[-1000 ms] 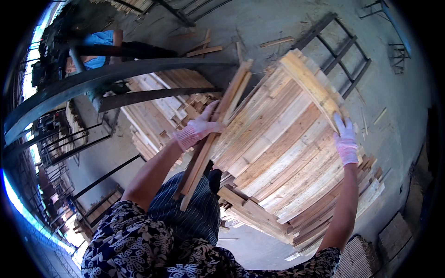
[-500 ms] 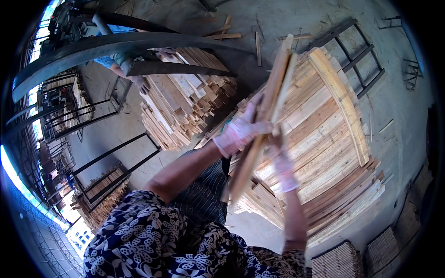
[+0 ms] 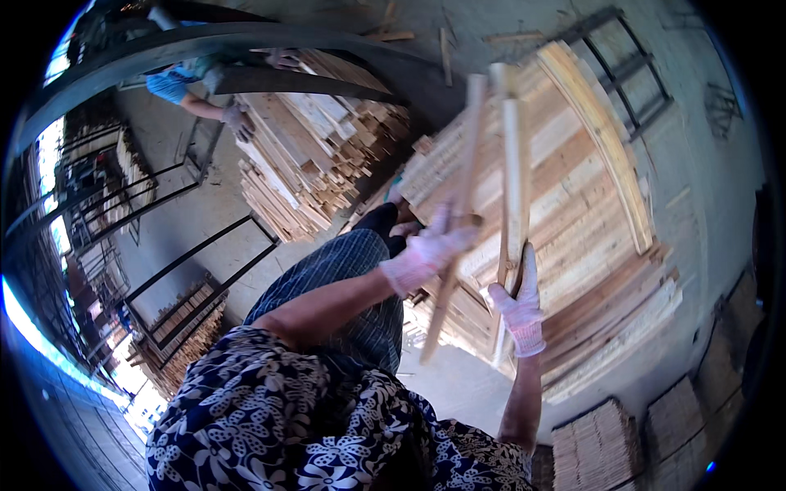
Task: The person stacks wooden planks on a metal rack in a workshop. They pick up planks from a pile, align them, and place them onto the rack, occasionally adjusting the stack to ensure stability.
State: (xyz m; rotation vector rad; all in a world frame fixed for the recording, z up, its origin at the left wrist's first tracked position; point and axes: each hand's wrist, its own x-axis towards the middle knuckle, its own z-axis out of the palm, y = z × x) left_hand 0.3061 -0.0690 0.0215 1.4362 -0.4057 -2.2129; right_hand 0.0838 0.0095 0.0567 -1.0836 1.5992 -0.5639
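Note:
My left hand [image 3: 432, 247], in a pale pinkish work glove, is closed around a narrow wooden strip [image 3: 469, 155], slightly smeared by motion. My right hand [image 3: 521, 308], gloved the same way, grips lighter wooden strips [image 3: 513, 176] close together, perhaps two; their exact number is hard to tell. Both holds are nearly upright in view and a small gap parts them. Beneath lies a large stack of planks [image 3: 565, 192] laid side by side, with one long board [image 3: 602, 139] across its far right end.
A second wood stack [image 3: 307, 155] stands to the left, where a co-worker's gloved hand [image 3: 238, 121] rests. Dark metal beams [image 3: 246, 41] cross above it. Metal frames [image 3: 626, 74] lie on the floor at the far right, and bundled strips [image 3: 596, 450] stand at lower right.
My hands have moved apart: the wood that was bunched together is now split between them. My right hand has turned upright. The view has shifted slightly.

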